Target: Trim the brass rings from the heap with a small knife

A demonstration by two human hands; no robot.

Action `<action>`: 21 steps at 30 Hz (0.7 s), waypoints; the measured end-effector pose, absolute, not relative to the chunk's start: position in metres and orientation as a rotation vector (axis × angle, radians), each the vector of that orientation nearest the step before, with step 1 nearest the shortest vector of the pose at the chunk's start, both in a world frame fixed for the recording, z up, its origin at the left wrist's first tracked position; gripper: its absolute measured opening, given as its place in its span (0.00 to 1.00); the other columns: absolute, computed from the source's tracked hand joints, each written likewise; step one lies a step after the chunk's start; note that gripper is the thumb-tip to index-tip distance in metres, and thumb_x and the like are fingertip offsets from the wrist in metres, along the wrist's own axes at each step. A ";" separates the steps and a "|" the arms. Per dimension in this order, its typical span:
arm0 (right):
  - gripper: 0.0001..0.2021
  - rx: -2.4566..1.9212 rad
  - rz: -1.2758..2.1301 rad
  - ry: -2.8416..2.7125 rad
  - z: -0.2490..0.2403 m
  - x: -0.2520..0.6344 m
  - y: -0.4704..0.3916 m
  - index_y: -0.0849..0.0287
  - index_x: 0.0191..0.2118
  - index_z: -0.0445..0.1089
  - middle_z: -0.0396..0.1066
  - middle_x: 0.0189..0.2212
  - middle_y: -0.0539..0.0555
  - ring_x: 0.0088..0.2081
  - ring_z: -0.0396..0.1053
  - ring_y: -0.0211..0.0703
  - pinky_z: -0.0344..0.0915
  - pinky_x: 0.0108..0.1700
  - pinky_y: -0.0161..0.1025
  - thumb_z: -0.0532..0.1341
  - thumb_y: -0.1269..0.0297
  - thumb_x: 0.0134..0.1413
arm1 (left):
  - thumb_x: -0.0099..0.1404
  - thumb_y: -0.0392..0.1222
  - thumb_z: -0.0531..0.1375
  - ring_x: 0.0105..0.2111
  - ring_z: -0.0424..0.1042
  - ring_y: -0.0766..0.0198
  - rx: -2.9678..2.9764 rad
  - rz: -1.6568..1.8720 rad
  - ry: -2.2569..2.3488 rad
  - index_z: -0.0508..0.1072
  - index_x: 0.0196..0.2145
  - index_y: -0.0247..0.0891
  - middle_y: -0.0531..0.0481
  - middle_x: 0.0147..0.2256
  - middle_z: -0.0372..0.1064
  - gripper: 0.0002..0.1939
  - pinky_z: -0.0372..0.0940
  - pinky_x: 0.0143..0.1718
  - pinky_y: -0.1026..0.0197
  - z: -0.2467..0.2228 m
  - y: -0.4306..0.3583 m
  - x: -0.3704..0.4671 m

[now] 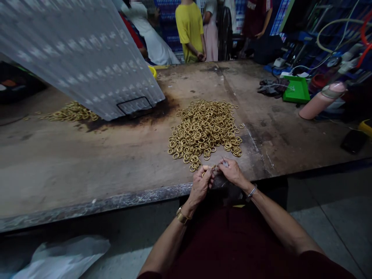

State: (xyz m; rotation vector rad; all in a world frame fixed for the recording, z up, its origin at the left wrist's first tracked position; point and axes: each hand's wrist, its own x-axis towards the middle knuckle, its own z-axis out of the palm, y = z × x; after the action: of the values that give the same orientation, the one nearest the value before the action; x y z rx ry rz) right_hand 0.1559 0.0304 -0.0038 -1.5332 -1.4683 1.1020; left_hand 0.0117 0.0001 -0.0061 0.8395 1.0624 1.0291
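Note:
Gold-coloured rings lie in a wide heap on the wooden table, in front of my hands. At the near edge of the heap my left hand is closed on a gold ring, held between thumb and fingers. Just to its right, my right hand pinches a small tool with a thin pointed tip and a pale body. The two hands are close together over the table's front edge. A few loose rings lie right beyond my left hand's fingers.
A grey ribbed panel leans over the table at the left, with a second ring pile beside it. At the right are a green tray, a pink bottle and a dark phone-like object. Several people stand beyond the table.

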 end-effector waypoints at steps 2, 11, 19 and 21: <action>0.06 -1.517 0.963 -1.668 -0.005 0.157 0.027 0.59 0.24 0.66 0.62 0.17 0.47 0.21 0.57 0.33 0.53 0.25 0.30 0.54 0.66 0.46 | 0.55 0.58 0.61 0.18 0.59 0.75 0.851 1.038 1.095 0.65 0.31 0.37 0.57 0.22 0.62 0.20 0.52 0.16 0.73 -0.005 0.001 0.011; 0.08 -1.449 0.751 -2.150 -0.003 0.163 0.021 0.58 0.30 0.70 0.69 0.22 0.50 0.23 0.61 0.35 0.52 0.28 0.31 0.53 0.70 0.51 | 0.55 0.58 0.61 0.17 0.57 0.76 0.876 1.023 1.097 0.66 0.30 0.37 0.57 0.22 0.61 0.20 0.49 0.15 0.73 -0.008 0.000 0.009; 0.11 -1.786 0.476 -2.104 -0.007 0.152 0.050 0.57 0.39 0.71 0.72 0.27 0.52 0.27 0.66 0.39 0.51 0.30 0.34 0.52 0.67 0.55 | 0.51 0.52 0.66 0.18 0.59 0.75 0.537 1.048 0.828 0.64 0.29 0.36 0.56 0.24 0.64 0.19 0.51 0.16 0.72 0.005 -0.003 0.004; 0.12 -1.805 0.440 -2.046 -0.007 0.141 0.062 0.57 0.42 0.70 0.73 0.30 0.53 0.30 0.67 0.40 0.52 0.32 0.34 0.51 0.64 0.57 | 0.50 0.52 0.67 0.18 0.59 0.75 0.494 1.055 0.810 0.64 0.28 0.36 0.53 0.26 0.67 0.20 0.50 0.15 0.72 0.008 -0.002 0.002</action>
State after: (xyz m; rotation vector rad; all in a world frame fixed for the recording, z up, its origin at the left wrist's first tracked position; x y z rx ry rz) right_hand 0.1411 0.0619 -0.0069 -1.8045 -2.0460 0.4405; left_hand 0.0023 -0.0018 0.0076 0.4939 0.8102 1.0550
